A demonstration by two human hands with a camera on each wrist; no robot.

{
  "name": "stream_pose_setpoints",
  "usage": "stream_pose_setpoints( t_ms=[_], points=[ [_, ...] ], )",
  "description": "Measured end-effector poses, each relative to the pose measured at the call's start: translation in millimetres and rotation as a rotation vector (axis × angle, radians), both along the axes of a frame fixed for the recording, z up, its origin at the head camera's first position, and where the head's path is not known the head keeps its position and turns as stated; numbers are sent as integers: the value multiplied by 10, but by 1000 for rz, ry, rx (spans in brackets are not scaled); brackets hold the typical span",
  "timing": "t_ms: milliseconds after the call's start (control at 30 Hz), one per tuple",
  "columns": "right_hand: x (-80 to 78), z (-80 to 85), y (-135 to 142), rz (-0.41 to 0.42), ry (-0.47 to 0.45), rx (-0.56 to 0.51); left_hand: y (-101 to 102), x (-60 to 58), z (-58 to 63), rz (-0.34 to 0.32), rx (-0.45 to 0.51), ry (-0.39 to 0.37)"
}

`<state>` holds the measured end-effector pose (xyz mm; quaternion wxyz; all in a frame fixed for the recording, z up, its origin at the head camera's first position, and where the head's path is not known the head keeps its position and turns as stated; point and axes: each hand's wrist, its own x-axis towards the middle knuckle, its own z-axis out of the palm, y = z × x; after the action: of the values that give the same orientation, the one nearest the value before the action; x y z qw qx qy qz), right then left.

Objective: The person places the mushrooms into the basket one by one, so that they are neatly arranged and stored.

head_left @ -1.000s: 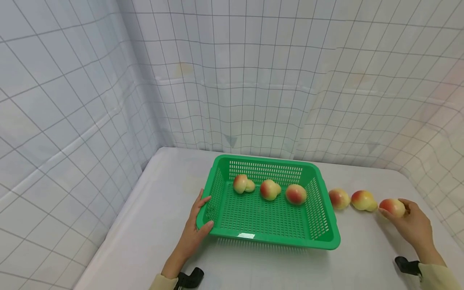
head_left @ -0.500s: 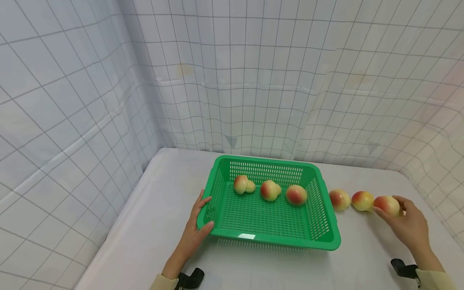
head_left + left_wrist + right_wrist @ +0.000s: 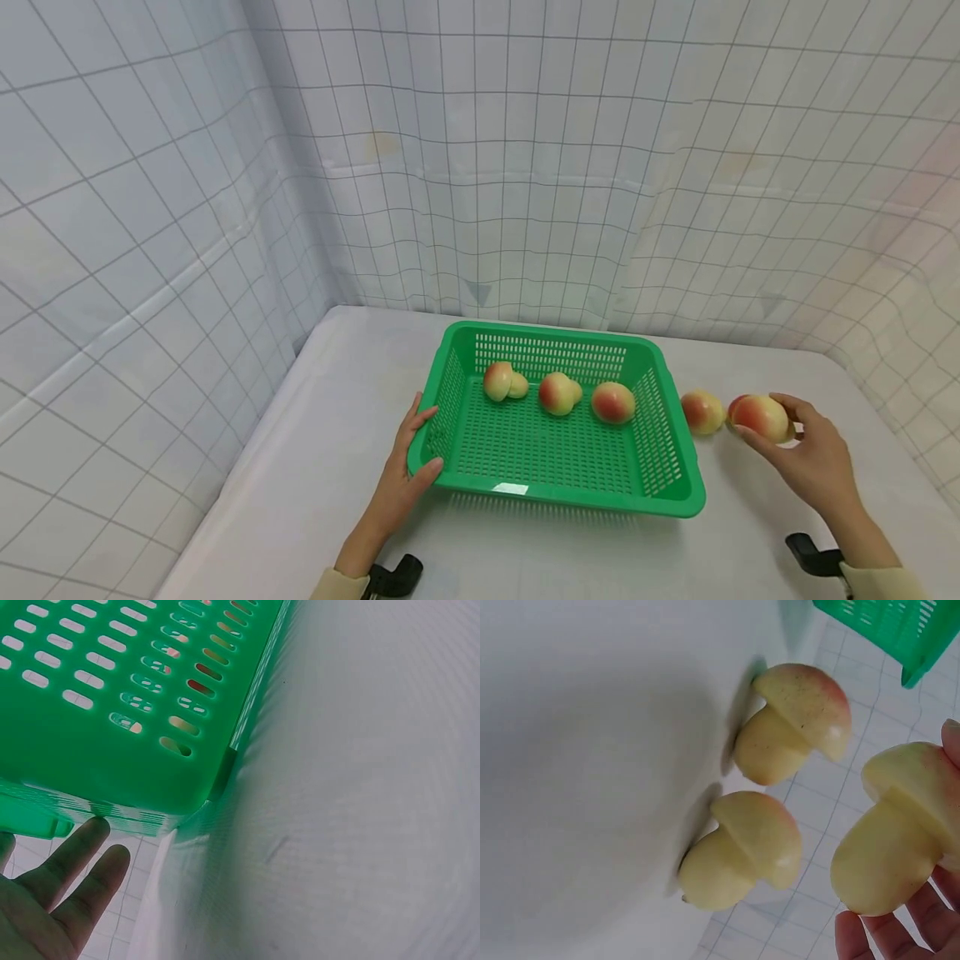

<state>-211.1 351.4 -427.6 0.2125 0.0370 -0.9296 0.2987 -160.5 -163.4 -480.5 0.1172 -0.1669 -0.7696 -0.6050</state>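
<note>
My right hand [image 3: 819, 462] holds a toy mushroom [image 3: 759, 418] with a red-and-yellow cap and pale stem, raised above the table. Behind it in the head view, a second mushroom [image 3: 733, 405] is mostly hidden; a third mushroom [image 3: 702, 412] lies beside the basket. The right wrist view shows the held mushroom [image 3: 889, 855] apart from the two lying mushrooms. My left hand [image 3: 405, 475] rests on the near left corner of the green plastic basket [image 3: 570, 498], thumb and a fingertip on its rim. In the left wrist view, two fingers [image 3: 94, 889] extend beside the basket wall.
Inside the basket, a row of mushrooms lies toward the back: a left one [image 3: 504, 382], a middle one [image 3: 558, 393] and a right one [image 3: 613, 403]. A white table [image 3: 300, 467] lies beneath, enclosed by a grid-patterned curtain [image 3: 525, 167].
My right hand has carried its mushroom leftward toward the basket, now in front of another lying mushroom. The left hand and the basket have stayed in place.
</note>
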Motion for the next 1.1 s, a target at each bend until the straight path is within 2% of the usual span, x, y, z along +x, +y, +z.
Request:
stream_pose_setpoints(
  t_ms=[533,833,1100],
  points=[
    [155,72,-436,114,85,2,2,4,5,1,1,9],
    [224,63,-537,118,120,0,3,12,13,-5,-1,16],
    [263,161,-592,133,168,12,3,-18,-9,-2,11,12]
  ],
)
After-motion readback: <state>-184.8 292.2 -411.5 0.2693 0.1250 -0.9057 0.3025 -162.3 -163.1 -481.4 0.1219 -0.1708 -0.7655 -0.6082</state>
